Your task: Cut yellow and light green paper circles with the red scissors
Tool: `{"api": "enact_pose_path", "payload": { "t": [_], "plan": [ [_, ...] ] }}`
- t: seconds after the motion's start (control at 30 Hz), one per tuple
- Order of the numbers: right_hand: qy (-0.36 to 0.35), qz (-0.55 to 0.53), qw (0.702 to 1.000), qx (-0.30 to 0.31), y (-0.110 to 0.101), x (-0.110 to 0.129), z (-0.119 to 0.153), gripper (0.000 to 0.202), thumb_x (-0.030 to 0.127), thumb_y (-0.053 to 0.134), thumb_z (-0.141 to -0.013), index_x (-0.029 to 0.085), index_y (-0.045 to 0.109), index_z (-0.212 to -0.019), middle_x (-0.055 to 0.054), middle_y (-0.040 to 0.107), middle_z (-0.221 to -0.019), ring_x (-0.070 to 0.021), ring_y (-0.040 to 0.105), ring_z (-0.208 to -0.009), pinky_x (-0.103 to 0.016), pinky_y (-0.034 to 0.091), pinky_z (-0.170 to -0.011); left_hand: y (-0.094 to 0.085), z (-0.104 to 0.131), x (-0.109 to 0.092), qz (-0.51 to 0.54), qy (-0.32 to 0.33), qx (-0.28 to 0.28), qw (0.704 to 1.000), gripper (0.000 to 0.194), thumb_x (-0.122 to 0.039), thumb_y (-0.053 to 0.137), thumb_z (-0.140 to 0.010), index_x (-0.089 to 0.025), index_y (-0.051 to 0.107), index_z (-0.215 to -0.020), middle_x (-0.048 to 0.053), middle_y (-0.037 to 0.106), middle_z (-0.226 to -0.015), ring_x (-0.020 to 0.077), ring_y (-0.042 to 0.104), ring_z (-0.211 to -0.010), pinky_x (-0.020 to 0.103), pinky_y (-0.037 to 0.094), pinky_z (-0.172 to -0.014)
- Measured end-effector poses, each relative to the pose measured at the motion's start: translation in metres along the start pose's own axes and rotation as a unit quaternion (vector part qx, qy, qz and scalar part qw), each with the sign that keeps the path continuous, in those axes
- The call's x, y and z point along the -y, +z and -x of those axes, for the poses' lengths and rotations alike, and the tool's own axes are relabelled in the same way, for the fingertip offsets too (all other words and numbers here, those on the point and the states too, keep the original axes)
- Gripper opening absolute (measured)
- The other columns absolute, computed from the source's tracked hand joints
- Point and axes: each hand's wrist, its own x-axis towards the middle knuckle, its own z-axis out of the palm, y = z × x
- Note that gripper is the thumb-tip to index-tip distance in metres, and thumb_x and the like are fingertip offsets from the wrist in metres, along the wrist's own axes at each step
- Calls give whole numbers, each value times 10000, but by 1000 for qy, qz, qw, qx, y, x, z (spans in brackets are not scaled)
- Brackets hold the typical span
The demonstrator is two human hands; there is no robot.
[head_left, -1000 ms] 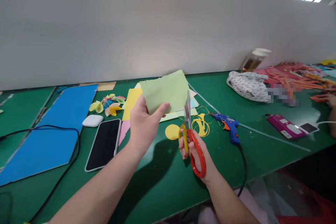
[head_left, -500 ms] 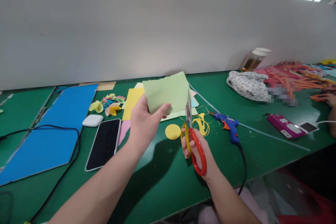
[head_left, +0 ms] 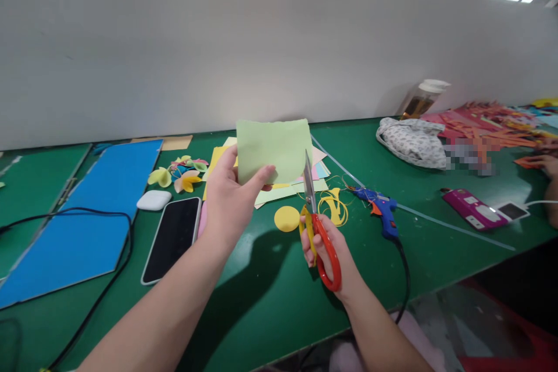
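Note:
A light green paper sheet (head_left: pixel 272 148) is pinched at its lower left by my left hand (head_left: pixel 233 197), thumb in front. My right hand (head_left: pixel 329 247) grips scissors (head_left: pixel 310 189) with one red and one yellow handle. Their blades point up at the right edge of the sheet. Below the sheet a yellow paper circle (head_left: pixel 286 218) lies on the green table (head_left: pixel 261 302). Curled yellow paper scraps (head_left: pixel 335 209) are just right of the scissors. Behind and under the held sheet are coloured papers (head_left: pixel 285 192), partly hidden.
At the left are a blue board (head_left: pixel 91 215), a phone (head_left: pixel 172 241), a white case (head_left: pixel 154 200) and paper petals (head_left: pixel 185 174). A blue glue gun (head_left: pixel 381 209), purple packet (head_left: pixel 475 208), cloth pouch (head_left: pixel 410 142) and bottle (head_left: pixel 425 99) lie rightward. Another person's hand (head_left: pixel 544 164) is far right.
My left hand has moved slightly left with the green sheet, which has turned to lie more level. The scissors have tilted a little to the left.

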Motion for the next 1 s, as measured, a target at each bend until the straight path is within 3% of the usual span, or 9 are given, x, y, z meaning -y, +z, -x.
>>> {"api": "enact_pose_path", "payload": {
  "t": [0.1, 0.33, 0.63, 0.73, 0.83, 0.93, 1.0],
  "plan": [
    [-8, 0, 1000, 11, 0, 1, 0, 667, 649, 842, -498, 202, 640, -951, 54, 575, -587, -59, 448, -409, -181, 357, -390, 0, 0, -1, -26, -11, 21, 999, 427, -265, 778, -721, -197, 629, -1116, 16, 721, -920, 121, 674, -604, 237, 598, -574],
    [-63, 24, 998, 13, 3, 10, 12, 490, 552, 772, -693, 211, 638, -1019, 20, 584, -722, -81, 464, -525, -214, 396, -506, 2, 3, -3, -44, -23, 66, 997, 369, -278, 751, -748, -195, 628, -1086, -10, 700, -817, 109, 655, -563, 215, 566, -553],
    [14, -4, 1000, -7, -4, -1, -5, 622, 636, 800, -525, 201, 597, -922, 59, 525, -549, -64, 403, -383, -183, 319, -345, -1, 0, 0, -33, -33, 43, 998, 446, -296, 788, -719, -208, 639, -1130, 4, 728, -847, 124, 674, -571, 220, 571, -542],
    [31, -7, 999, -10, -5, -3, -6, 622, 699, 735, -570, 195, 606, -909, 54, 530, -531, -66, 402, -356, -180, 306, -315, -1, -3, 2, 20, -32, 9, 999, 465, -293, 805, -706, -223, 646, -1138, 4, 733, -885, 124, 688, -633, 210, 583, -560],
    [36, -7, 999, -5, -1, -2, -3, 630, 718, 723, -577, 196, 603, -909, 58, 526, -521, -69, 399, -352, -181, 303, -311, 5, -1, 3, 153, -74, -6, 985, 437, -360, 816, -691, -205, 659, -1068, 4, 726, -876, 120, 683, -685, 208, 589, -597],
    [28, -3, 1000, 3, 4, 3, 3, 589, 675, 736, -620, 198, 597, -937, 56, 537, -563, -67, 415, -390, -182, 330, -356, 13, 7, 7, 243, -135, 51, 959, 378, -429, 787, -710, -172, 669, -962, 44, 726, -983, 160, 691, -812, 271, 606, -698],
    [20, 1, 1000, 11, 7, 7, 9, 567, 628, 764, -640, 198, 595, -968, 53, 552, -607, -59, 421, -427, -183, 354, -407, 18, 13, 10, 219, -141, 72, 963, 315, -378, 776, -730, -177, 687, -955, 50, 729, -1042, 178, 689, -865, 276, 600, -705]
  ]
}}
